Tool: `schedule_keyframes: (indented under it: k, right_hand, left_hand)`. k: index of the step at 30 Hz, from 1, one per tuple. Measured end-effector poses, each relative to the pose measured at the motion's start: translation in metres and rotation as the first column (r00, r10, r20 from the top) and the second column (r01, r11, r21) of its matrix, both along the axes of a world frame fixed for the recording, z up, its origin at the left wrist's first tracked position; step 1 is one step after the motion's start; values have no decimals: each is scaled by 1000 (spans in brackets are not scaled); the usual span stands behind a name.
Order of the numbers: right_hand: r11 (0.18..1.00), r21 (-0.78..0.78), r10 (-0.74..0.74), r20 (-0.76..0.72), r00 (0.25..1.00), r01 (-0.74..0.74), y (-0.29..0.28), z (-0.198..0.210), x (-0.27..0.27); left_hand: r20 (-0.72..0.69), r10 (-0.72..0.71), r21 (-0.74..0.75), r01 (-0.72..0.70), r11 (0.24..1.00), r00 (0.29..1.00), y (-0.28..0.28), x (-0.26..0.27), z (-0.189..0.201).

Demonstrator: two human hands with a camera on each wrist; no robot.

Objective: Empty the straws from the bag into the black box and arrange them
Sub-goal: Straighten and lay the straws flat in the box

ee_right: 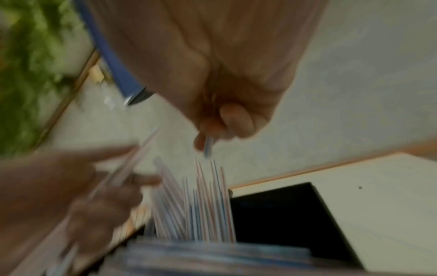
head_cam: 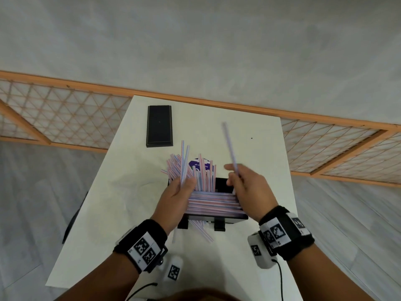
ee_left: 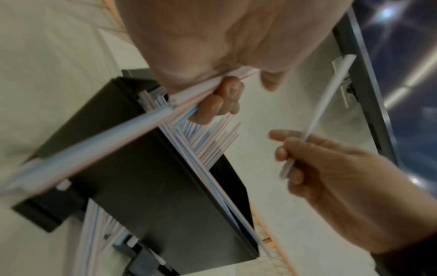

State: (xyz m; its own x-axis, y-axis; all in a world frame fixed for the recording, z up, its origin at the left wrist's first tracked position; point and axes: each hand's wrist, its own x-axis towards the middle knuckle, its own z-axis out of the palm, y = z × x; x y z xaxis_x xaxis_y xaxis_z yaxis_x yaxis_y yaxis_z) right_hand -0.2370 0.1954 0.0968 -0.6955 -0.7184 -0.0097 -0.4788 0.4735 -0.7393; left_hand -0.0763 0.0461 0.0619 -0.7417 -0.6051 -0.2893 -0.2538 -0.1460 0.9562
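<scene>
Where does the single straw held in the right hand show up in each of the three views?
Head: the single straw slants up and away from the right hand, right of centre.
Left wrist: the straw is at right of centre, rising from the fingers.
Right wrist: only its short blurred end shows below the fingers, at centre.
Shared landmark: the black box with straws in it.

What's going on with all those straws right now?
Left hand grips a few straws. Right hand pinches one straw. Black box part filled, some straws upright, some fallen outside.
</scene>
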Motion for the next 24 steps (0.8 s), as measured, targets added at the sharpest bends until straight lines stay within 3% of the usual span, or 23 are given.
schedule_keyframes:
  k: [2, 4, 7, 9, 11, 13, 14, 17, 19, 24]
  right_hand:
    - [965, 178, 201, -40, 979, -191, -4, -7, 5]
    - [895, 292, 375, -86, 923, -337, -9, -17, 15]
    - [863, 304, 459, -138, 878, -403, -15, -19, 26]
    - [879, 235, 450, -119, 885, -415, -17, -17, 31]
    - [897, 103, 420, 106, 901, -430, -21, -11, 36]
    - [913, 13, 379, 338, 861, -407, -25, -7, 37]
    - [923, 32, 351, 339, 873, -384, -27, -10, 36]
    - [917, 202, 316, 159, 935, -344, -28, -20, 22]
    - [881, 293, 377, 39, 926, -371, -27, -19, 13]
    - [734, 562, 483, -36, 875, -382, -12, -31, 0]
  left_hand:
    - [-39, -61, 13, 62, 998, 997, 6, -3, 9]
    - [-46, -105, -67, 102, 993, 993, 11, -10, 10]
    - [-37, -30, -89, 27, 996, 999, 16, -21, 6]
    - [-19, 65, 75, -64, 995, 998, 18, -27, 6]
    - [-22, 184, 277, -171, 946, 983, 21, -35, 7]
    - [-48, 246, 323, -217, 921, 968, 26, -40, 11]
    - [-81, 225, 317, -189, 929, 971, 29, -40, 14]
    - [-122, 146, 325, -100, 941, 982, 34, -34, 15]
    - [-156, 145, 302, -93, 949, 977, 28, -26, 5]
    - [-130, 355, 157, -334, 929, 926, -4, -7, -12]
